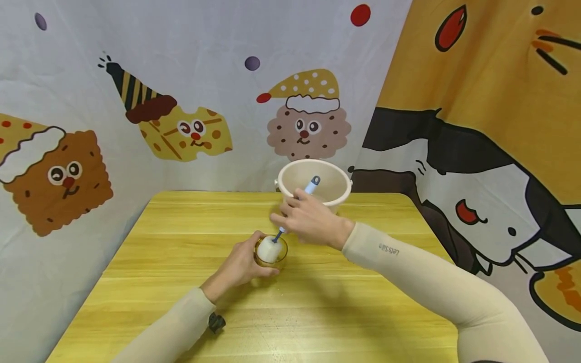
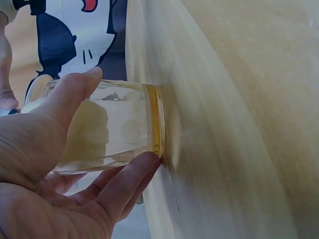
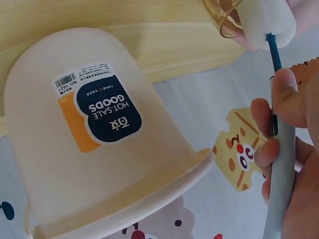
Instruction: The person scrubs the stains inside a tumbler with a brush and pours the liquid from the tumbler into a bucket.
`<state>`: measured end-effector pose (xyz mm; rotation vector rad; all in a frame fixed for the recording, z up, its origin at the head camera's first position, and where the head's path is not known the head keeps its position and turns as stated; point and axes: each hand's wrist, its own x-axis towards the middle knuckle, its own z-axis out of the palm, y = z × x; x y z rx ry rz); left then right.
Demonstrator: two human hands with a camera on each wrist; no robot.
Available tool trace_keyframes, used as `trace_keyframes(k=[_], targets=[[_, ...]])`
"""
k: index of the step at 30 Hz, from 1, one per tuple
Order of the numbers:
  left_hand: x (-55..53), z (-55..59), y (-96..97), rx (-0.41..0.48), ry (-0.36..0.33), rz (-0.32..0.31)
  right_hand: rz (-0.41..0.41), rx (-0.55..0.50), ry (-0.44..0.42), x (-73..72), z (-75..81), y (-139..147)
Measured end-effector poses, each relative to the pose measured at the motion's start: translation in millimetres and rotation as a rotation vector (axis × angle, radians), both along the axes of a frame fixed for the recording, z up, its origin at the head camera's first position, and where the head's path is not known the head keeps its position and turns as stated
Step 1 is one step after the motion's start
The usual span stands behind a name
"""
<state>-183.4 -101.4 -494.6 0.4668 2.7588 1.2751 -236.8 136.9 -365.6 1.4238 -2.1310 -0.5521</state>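
My left hand (image 1: 242, 262) grips a clear amber-tinted glass (image 2: 127, 124) low over the table, thumb on one side and fingers on the other. The base of the glass is close to the tabletop in the left wrist view. My right hand (image 1: 310, 217) holds a sponge cup brush by its light blue handle (image 3: 284, 164), fingers curled round it. From the handle, a dark blue stem (image 3: 274, 52) runs down to a white sponge head (image 1: 270, 250). That head sits partly in the glass, its rounded end with the stem showing above the rim.
A cream bucket (image 1: 340, 196) with side knobs stands behind my right hand, near the table's far edge; a label (image 3: 107, 112) shows on its wall. The yellow wood-grain table (image 1: 181, 227) backs onto a cartoon-printed curtain (image 1: 218, 30).
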Motion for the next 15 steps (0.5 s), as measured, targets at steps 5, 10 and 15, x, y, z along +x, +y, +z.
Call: trace_keyframes(k=[5, 10, 15], targets=[[0.0, 0.4, -0.3, 0.001, 0.002, 0.000, 0.018, -0.014, 0.040, 4.1, -0.9, 0], [0.5, 0.7, -0.7, 0.001, 0.024, -0.010, 0.041, -0.027, 0.084, 8.1, 0.3, -1], [1.1, -0.3, -0.4, -0.011, 0.031, -0.019, 0.063, -0.038, 0.131, 10.9, 1.0, -1]])
